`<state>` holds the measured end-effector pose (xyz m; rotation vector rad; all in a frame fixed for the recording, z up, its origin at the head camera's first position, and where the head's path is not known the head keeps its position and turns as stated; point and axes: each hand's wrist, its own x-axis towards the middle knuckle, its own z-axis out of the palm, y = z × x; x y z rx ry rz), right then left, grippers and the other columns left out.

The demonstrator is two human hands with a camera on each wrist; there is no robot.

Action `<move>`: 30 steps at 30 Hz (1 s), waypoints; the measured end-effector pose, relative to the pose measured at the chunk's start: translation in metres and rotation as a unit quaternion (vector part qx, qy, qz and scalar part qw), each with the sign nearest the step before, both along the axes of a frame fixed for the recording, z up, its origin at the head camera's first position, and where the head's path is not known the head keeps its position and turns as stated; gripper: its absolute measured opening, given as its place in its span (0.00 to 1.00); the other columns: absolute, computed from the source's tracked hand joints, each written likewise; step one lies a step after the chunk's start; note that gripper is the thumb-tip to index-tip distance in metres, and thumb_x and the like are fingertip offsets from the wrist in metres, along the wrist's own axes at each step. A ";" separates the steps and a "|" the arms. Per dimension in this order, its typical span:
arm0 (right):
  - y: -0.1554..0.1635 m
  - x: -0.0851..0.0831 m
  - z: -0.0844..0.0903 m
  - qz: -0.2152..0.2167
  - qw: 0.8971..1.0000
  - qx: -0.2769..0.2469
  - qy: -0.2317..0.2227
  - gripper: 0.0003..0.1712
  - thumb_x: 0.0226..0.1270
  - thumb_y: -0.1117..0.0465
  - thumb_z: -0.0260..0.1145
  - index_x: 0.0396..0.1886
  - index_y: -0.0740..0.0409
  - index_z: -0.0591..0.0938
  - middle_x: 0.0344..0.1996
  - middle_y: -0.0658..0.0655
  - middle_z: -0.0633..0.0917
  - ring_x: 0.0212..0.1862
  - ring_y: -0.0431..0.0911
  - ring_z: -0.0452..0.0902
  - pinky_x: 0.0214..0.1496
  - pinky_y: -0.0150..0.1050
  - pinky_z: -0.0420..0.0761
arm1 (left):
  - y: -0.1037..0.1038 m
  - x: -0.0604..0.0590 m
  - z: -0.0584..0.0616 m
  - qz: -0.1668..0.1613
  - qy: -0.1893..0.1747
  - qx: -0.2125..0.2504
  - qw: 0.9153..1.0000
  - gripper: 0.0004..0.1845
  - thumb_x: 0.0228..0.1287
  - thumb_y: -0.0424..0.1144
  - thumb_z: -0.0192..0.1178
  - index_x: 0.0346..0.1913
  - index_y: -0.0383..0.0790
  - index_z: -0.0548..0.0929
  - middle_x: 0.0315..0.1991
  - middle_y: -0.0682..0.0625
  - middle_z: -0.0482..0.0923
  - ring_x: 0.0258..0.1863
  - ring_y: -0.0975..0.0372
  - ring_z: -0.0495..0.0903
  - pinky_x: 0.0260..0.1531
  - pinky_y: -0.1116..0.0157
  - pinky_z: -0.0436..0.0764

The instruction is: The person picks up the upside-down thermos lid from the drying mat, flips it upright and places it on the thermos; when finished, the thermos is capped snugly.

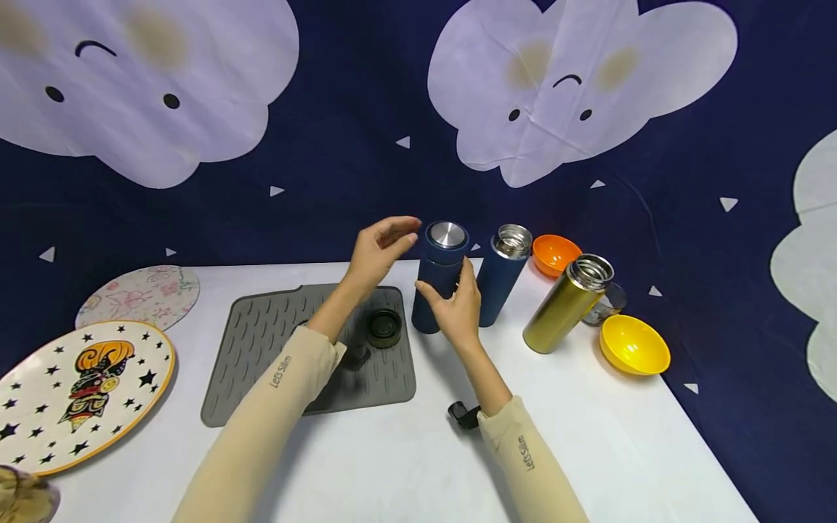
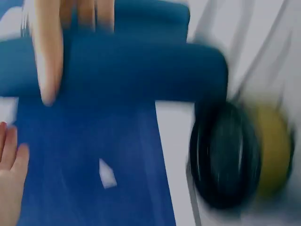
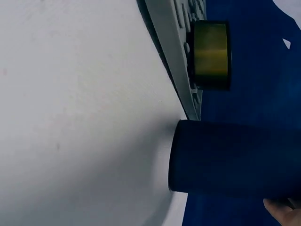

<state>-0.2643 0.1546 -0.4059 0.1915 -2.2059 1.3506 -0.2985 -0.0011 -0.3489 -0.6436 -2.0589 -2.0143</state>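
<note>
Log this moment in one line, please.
left fingers: near top of lidded blue bottle | right fingers: holding its body | gold bottle: uncapped

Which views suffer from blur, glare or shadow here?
Left wrist: heavily blurred, the round black-and-gold lid smeared; right wrist: dim, a soft shadow beside the dark blue cylindrical bottle; head: brighter and mostly sharp, slight glare on the glossy yellow bowl.

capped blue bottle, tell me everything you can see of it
The capped blue bottle is a tall, smooth-looking dark blue cylinder. Its cap has a blue side and a shiny, metal-looking disc on top. It is upright, right of the grey mat and left of an uncapped blue bottle; whether its base touches the white table is unclear. The right hand grips it; the left hand is beside the cap, apparently apart.
</note>
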 end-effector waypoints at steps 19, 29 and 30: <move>-0.001 0.001 0.000 0.034 0.999 -0.009 -0.015 0.44 0.52 0.55 0.78 0.67 0.57 0.69 0.59 0.63 0.79 0.59 0.58 0.77 0.56 0.59 0.79 | 0.001 -0.017 0.011 -0.156 -0.112 -0.062 0.979 0.37 0.57 0.28 0.69 0.70 0.40 0.70 0.63 0.42 0.71 0.62 0.49 0.73 0.65 0.53 0.72; 0.001 0.001 -0.001 0.001 1.000 0.012 0.003 0.33 0.50 0.69 0.70 0.58 0.68 0.72 0.52 0.70 0.80 0.56 0.63 0.78 0.57 0.59 0.77 | 0.057 0.016 -0.002 0.158 0.038 -0.100 0.982 0.48 0.41 0.54 0.80 0.62 0.37 0.67 0.52 0.42 0.79 0.50 0.53 0.81 0.48 0.58 0.81; 0.002 0.001 0.000 0.008 1.000 0.009 0.000 0.32 0.51 0.68 0.71 0.58 0.67 0.72 0.53 0.70 0.80 0.56 0.64 0.78 0.56 0.60 0.78 | 0.057 0.012 -0.002 0.145 0.031 -0.093 0.985 0.46 0.42 0.52 0.80 0.61 0.37 0.68 0.51 0.42 0.80 0.48 0.54 0.82 0.47 0.59 0.81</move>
